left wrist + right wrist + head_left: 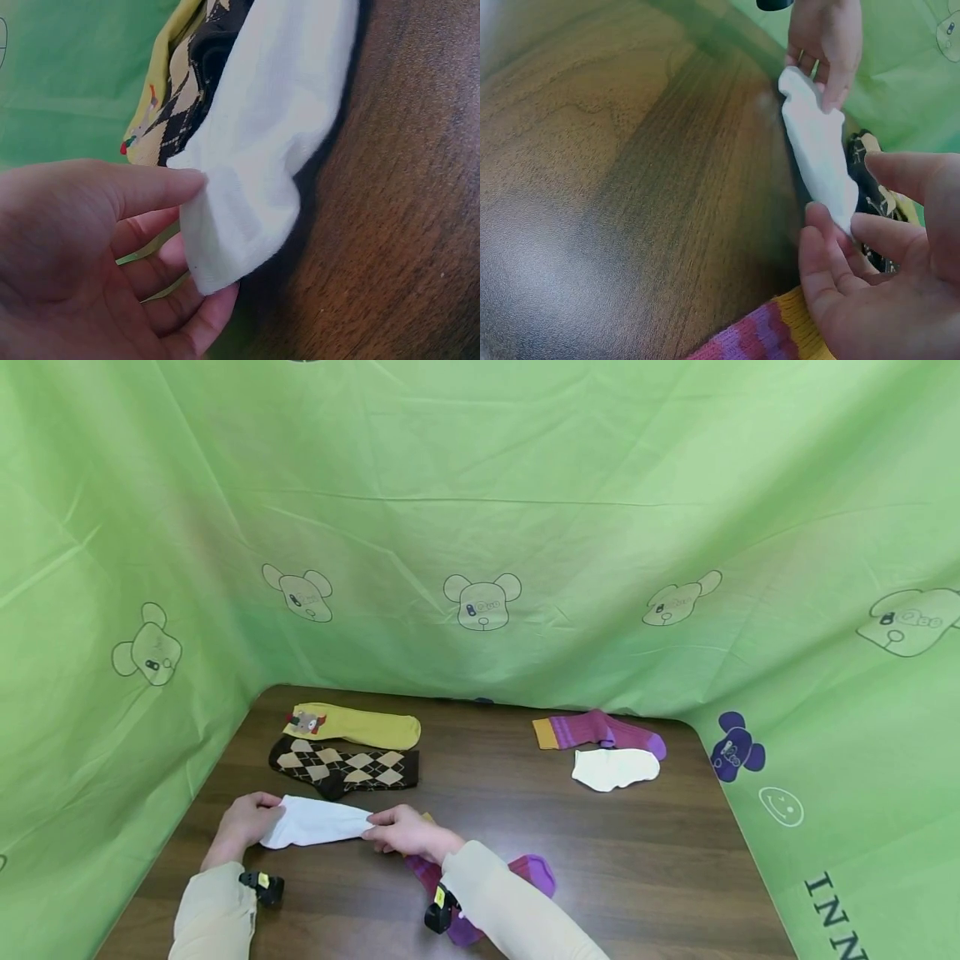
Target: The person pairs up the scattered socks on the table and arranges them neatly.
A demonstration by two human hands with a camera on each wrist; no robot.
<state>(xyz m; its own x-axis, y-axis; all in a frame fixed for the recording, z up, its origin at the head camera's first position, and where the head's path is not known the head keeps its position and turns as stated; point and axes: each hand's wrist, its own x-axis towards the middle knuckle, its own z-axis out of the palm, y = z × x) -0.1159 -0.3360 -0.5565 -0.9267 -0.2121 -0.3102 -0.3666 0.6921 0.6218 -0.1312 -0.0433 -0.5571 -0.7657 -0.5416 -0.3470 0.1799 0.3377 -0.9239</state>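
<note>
A white sock [318,822] is stretched lengthwise between both hands, low over the left front of the table. My left hand [242,828] pinches its left end; in the left wrist view the thumb presses on top while the other fingers curl beneath the fabric [259,142]. At the other end, my right hand [408,832] grips the narrowed tip between its fingers, as the right wrist view shows. A purple and red striped sock [534,873] with a yellow cuff lies under the right forearm, which partly hides it.
Behind the white sock lie a black and beige argyle sock [360,772] and a yellow sock [367,727] with an animal figure. At the back right are another purple sock [577,729] and a second white sock [617,768]. Green cloth [480,543] hangs around the wooden table [637,860].
</note>
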